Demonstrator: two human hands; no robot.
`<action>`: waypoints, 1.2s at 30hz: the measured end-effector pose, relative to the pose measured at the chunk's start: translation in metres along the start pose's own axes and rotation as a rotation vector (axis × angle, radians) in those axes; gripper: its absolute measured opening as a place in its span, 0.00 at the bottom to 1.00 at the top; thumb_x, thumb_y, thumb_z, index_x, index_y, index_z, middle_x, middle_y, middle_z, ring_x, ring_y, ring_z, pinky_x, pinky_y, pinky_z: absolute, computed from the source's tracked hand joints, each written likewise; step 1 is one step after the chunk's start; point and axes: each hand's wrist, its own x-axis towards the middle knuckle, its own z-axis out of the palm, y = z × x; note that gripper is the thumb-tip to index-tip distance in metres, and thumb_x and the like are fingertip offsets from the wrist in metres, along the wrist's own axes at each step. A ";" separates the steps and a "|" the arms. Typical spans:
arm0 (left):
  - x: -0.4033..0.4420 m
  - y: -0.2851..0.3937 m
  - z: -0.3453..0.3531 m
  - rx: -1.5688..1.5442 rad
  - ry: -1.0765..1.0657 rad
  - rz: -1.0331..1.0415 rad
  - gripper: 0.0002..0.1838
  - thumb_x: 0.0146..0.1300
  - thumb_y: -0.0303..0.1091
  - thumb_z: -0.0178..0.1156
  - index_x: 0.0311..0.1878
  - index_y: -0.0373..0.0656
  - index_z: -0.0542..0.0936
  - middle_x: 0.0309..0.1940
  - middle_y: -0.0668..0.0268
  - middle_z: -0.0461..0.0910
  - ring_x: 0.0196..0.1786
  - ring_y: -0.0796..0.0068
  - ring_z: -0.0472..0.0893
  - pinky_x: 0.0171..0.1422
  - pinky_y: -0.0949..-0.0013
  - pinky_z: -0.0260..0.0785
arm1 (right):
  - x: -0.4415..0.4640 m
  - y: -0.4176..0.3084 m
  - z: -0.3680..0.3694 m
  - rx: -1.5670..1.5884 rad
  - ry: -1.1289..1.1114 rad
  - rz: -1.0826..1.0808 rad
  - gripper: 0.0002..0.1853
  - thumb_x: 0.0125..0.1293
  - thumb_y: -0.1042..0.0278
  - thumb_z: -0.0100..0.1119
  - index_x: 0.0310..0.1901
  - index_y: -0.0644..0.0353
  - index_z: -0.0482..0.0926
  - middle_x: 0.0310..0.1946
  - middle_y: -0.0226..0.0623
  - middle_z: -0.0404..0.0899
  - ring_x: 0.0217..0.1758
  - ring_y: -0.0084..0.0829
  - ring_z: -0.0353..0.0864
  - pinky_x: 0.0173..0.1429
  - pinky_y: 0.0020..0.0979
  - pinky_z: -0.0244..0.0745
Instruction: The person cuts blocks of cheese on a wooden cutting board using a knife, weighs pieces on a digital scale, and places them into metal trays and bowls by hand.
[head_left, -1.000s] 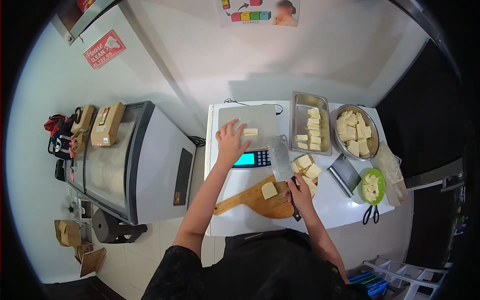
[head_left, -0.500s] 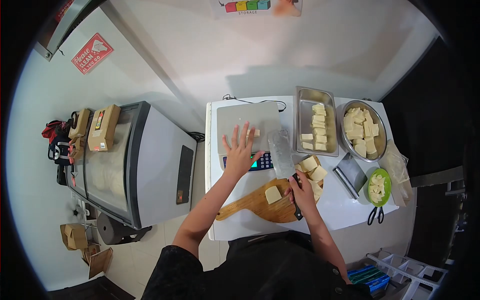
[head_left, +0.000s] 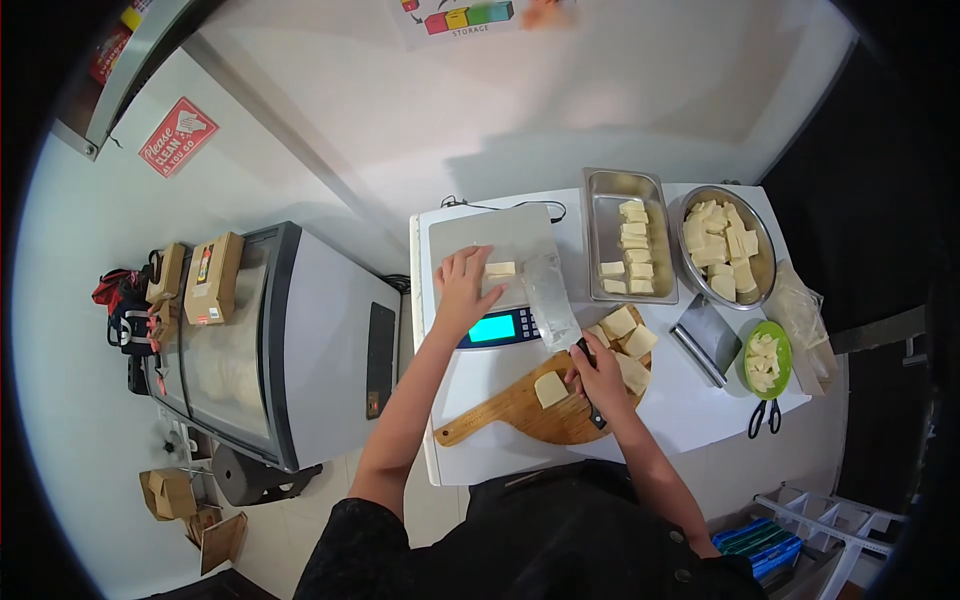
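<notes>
My left hand [head_left: 464,289] is over the plate of a digital kitchen scale [head_left: 508,228], thumb apart from the slightly curled fingers, holding nothing. Just right of its fingertips, a small pale yellow block [head_left: 501,269] lies on the scale. The lit scale display [head_left: 491,329] shows no figures I can read. My right hand [head_left: 603,379] grips a cleaver [head_left: 550,300] by its black handle, its broad, smeared blade pointing up and left over the scale's right edge. Below, a wooden paddle board [head_left: 520,401] carries one cut pale piece [head_left: 550,390] and several more [head_left: 620,322] at its right end.
A steel pan [head_left: 597,200] holds several small pale blocks. Beside it stands a round steel bowl [head_left: 768,262] of larger chunks. A metal scraper [head_left: 701,354], a green bowl [head_left: 784,345] of scraps, scissors [head_left: 765,418] and a plastic bag [head_left: 800,310] lie at the right. A chest freezer [head_left: 335,340] stands left.
My left hand has drawn left and its fingers have come closer together, uncovering the small block and the scale display. The cleaver has shifted slightly left and down in view. The camera view has tilted a little.
</notes>
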 end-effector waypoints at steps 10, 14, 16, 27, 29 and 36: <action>0.007 -0.023 0.006 -0.277 -0.009 -0.002 0.19 0.45 0.33 0.75 0.44 0.46 0.84 0.58 0.64 0.71 0.61 0.56 0.65 0.65 0.58 0.63 | 0.025 0.005 0.015 0.036 -0.108 0.003 0.24 0.74 0.63 0.50 0.69 0.58 0.64 0.21 0.32 0.75 0.14 0.16 0.66 0.18 0.21 0.62; 0.010 -0.018 0.002 -0.305 -0.017 -0.040 0.18 0.46 0.32 0.74 0.43 0.46 0.85 0.58 0.64 0.71 0.61 0.56 0.65 0.66 0.59 0.63 | 0.024 0.002 0.015 0.080 -0.137 0.008 0.25 0.74 0.63 0.51 0.70 0.57 0.64 0.21 0.31 0.75 0.14 0.16 0.65 0.18 0.21 0.62; 0.014 -0.011 -0.001 -0.278 -0.027 -0.003 0.17 0.46 0.33 0.74 0.42 0.46 0.85 0.58 0.65 0.71 0.61 0.57 0.65 0.66 0.58 0.62 | 0.017 0.002 0.007 0.075 -0.169 -0.029 0.25 0.74 0.63 0.50 0.70 0.57 0.64 0.20 0.31 0.74 0.14 0.16 0.65 0.18 0.21 0.63; 0.090 0.075 0.017 -0.189 -0.306 0.394 0.13 0.49 0.41 0.71 0.36 0.46 0.86 0.56 0.68 0.73 0.62 0.61 0.64 0.66 0.53 0.57 | -0.030 -0.016 -0.080 0.083 -0.019 -0.028 0.25 0.74 0.64 0.51 0.70 0.58 0.64 0.20 0.31 0.74 0.15 0.16 0.66 0.19 0.21 0.62; 0.111 0.089 0.037 -0.241 -0.413 0.391 0.13 0.48 0.42 0.71 0.35 0.46 0.86 0.55 0.69 0.72 0.62 0.61 0.64 0.66 0.51 0.56 | -0.035 -0.018 -0.100 0.085 0.001 -0.040 0.25 0.74 0.64 0.51 0.70 0.58 0.64 0.20 0.31 0.74 0.14 0.16 0.66 0.19 0.20 0.62; 0.156 0.115 0.103 -0.072 -0.463 0.455 0.16 0.43 0.44 0.71 0.34 0.45 0.86 0.55 0.70 0.71 0.63 0.60 0.62 0.65 0.44 0.54 | -0.049 -0.012 -0.176 0.166 0.281 0.008 0.25 0.74 0.62 0.51 0.69 0.58 0.65 0.20 0.31 0.74 0.14 0.18 0.65 0.18 0.20 0.59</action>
